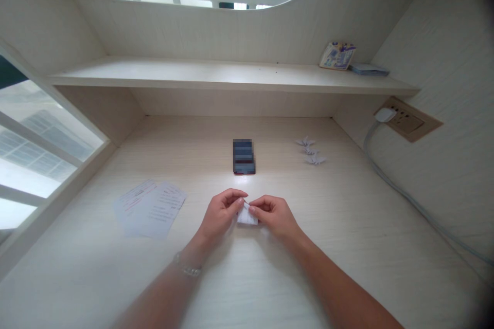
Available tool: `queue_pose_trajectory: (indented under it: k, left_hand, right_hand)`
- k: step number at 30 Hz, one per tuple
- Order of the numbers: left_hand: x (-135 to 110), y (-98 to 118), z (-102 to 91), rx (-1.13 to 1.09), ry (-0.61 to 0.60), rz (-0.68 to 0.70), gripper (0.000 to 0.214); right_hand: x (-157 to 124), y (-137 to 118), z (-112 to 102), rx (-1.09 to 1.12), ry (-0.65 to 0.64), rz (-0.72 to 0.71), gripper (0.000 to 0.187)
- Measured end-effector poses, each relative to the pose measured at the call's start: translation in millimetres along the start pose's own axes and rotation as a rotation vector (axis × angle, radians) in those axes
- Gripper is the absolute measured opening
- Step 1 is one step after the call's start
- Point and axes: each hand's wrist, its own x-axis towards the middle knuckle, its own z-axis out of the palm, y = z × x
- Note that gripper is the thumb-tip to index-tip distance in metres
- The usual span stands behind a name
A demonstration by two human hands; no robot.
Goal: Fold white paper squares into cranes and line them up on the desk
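A small folded piece of white paper [247, 215] with faint print is held between my two hands, over the middle of the desk. My left hand [224, 209] pinches its upper left edge between thumb and fingers. On the other side, my right hand [275, 214] grips the upper right edge, its thumb close to the left thumb. The paper's upper part is partly hidden by the fingers. Just beyond the hands lies a dark phone [243, 156] with a blurred screen. Three folded paper cranes [310, 151] stand in a row at the back right.
Overlapping printed sheets [150, 209] lie on the desk's left. A shelf [231, 73] runs along the back, bearing a colourful packet [337, 55] and a flat stack [369, 69]. At right, a white plug [385, 114] sits in the wall socket [411, 121], its cable [405, 195] trailing down.
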Motion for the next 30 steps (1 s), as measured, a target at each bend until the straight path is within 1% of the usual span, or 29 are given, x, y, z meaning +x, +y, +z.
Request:
queue_pose_trajectory:
  k: [6, 11, 17, 26, 30]
  left_hand:
    - [-2.1, 1.2, -0.1, 0.060, -0.003, 0.015, 0.024]
    - [-2.0, 2.0, 0.7, 0.041, -0.002, 0.009, 0.023]
    - [-2.3, 2.9, 1.4, 0.005, -0.020, -0.009, 0.022]
    - [-2.7, 0.9, -0.7, -0.025, -0.035, -0.020, 0.021]
    - [-1.5, -1.4, -2.3, -0.064, -0.041, -0.017, 0.020]
  right_hand:
    - [-0.6, -1.8, 2.3, -0.029, 0.013, -0.010, 0.019]
    - [0.5, 0.7, 2.8, 0.029, 0.008, 0.035, 0.021]
    - [1.0, 2.6, 2.1, 0.056, -0.009, 0.054, 0.023]
    - [1.3, -0.9, 2.2, -0.013, -0.010, 0.010, 0.021]
    - [0.5, -2.8, 2.9, -0.042, 0.016, -0.008, 0.019]
